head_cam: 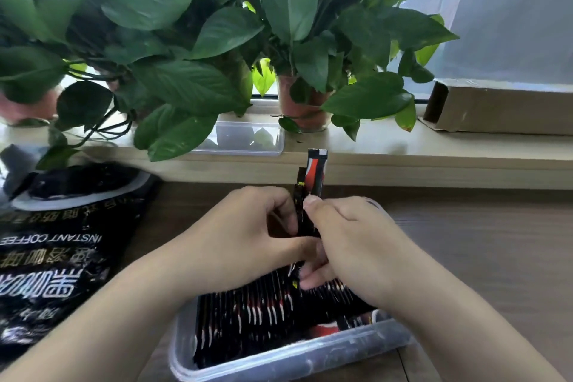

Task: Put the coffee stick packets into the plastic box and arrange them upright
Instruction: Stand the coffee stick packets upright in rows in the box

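Note:
A clear plastic box (288, 360) sits on the wooden table near the front edge. Inside it stands a tight row of black-and-red coffee stick packets (263, 316), on edge. My left hand (235, 239) and my right hand (347, 239) meet above the far end of the box. Together they pinch a small bunch of upright stick packets (314, 177), whose tops stick out above my fingers. One red packet (328, 329) lies flat in the box's right front corner.
A black instant coffee bag (62, 263) lies open on the table at the left. The box lid (245, 139) rests on the windowsill under potted plants (192, 40). A cardboard box (502, 108) lies on the sill at the right.

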Tool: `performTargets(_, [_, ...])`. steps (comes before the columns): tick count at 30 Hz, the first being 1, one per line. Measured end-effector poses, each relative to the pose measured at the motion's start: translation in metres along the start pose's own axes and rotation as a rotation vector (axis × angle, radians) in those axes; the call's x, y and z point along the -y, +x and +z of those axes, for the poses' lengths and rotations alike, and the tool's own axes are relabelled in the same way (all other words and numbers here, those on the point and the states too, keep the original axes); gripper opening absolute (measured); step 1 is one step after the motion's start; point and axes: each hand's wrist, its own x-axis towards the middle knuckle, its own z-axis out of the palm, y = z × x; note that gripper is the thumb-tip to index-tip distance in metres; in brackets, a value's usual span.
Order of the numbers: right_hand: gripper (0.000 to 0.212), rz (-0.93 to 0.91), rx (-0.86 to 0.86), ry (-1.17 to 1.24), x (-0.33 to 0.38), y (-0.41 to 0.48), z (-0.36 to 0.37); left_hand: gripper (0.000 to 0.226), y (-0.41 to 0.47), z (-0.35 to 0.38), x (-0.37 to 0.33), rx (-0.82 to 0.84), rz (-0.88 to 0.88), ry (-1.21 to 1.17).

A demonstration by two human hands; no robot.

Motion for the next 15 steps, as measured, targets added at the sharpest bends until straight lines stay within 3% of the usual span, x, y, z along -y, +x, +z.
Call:
performTargets(7, [0.036, -0.117, -0.096, -0.035, 0.004, 0.003, 0.009, 0.030, -0.003, -0.007, 0.015, -0.089, -0.028, -0.204])
performTargets(15, [0.028, -0.286, -0.233, 0.032, 0.003, 0.000, 0.013, 0.036, -0.006, -0.011, 0.012, -0.114, -0.055, -0.215])
